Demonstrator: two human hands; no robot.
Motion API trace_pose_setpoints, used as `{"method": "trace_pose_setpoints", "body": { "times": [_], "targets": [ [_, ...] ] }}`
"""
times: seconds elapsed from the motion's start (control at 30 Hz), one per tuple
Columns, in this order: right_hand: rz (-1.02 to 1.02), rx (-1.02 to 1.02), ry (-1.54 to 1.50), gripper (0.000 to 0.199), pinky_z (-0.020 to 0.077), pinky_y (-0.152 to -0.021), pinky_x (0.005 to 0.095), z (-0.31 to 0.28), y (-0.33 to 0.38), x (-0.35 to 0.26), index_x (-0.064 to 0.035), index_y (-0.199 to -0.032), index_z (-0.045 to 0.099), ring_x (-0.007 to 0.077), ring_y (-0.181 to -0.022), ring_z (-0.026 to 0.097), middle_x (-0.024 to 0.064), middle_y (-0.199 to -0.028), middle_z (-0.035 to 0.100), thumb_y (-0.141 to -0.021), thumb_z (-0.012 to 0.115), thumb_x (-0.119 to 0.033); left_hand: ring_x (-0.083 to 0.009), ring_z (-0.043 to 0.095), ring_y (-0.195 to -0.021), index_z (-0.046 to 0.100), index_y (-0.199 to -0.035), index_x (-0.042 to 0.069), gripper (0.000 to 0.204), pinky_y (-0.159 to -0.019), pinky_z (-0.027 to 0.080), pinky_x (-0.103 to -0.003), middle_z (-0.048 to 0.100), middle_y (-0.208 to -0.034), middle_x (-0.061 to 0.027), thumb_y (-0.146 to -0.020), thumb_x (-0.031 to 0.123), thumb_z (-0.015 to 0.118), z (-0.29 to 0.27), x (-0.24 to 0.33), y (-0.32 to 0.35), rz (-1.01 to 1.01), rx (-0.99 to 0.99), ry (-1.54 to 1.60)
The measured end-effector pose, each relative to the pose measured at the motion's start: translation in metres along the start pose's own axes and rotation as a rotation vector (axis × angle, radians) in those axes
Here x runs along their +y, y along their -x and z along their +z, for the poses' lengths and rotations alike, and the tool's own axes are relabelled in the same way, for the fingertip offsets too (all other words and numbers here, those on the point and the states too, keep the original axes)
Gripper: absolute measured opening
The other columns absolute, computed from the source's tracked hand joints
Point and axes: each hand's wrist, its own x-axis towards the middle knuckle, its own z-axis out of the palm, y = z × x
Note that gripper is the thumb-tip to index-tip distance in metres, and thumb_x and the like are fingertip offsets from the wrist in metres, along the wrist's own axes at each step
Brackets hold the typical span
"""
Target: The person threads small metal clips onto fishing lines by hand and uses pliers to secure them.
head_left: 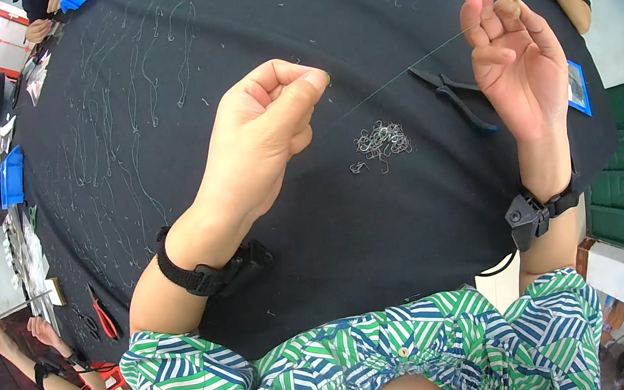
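A thin greenish fishing line (408, 70) runs taut between my two raised hands. My left hand (257, 134) is closed, thumb pressed on the bent forefinger, with a tiny dark tip at the pinch that is too small to make out. Palm up, my right hand (523, 76) has its fingers curled, and the line passes across them. Beneath the line, a small pile of metal fish hooks (385, 139) lies on the black cloth (318, 235). Dark-handled pliers (463, 99) rest with open jaws just left of my right hand.
Long looped lines (147, 82) lie spread over the cloth's left side. Red-handled pliers (104, 316) sit at the left edge, near a blue tray (12, 175). A blue-edged packet (578, 89) is behind my right wrist. Other people's hands (44, 331) work around the table.
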Motion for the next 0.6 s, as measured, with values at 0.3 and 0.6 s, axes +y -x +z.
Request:
{"method": "trace_pose_setpoints", "body": {
  "times": [0.3, 0.6],
  "targets": [
    [-0.096, -0.021, 0.247, 0.020, 0.0546, -0.079, 0.0308, -0.005, -0.001, -0.004, 0.0005, -0.105, 0.062, 0.0191, -0.096, 0.065, 0.0120, -0.104, 0.066, -0.096, 0.052, -0.014, -0.0003, 0.026, -0.053, 0.058, -0.092, 0.005, 0.010, -0.046, 0.020, -0.019, 0.036, -0.066, 0.0097, -0.096, 0.014, 0.057, 0.003, 0.002, 0.003, -0.038, -0.026, -0.091],
    [-0.005, -0.048, 1.123, 0.034, 0.0540, -0.078, 0.0262, 0.029, 0.008, 0.041, 0.0043, -0.122, 0.051, 0.0143, -0.084, 0.066, 0.0085, -0.091, 0.066, -0.092, 0.062, -0.009, 0.0020, 0.031, -0.055, 0.058, -0.090, 0.006, 0.008, -0.047, 0.022, -0.017, 0.046, -0.071, 0.0096, -0.093, 0.014, 0.060, 0.007, 0.004, 0.006, -0.099, -0.133, -0.310]
  ]
}}
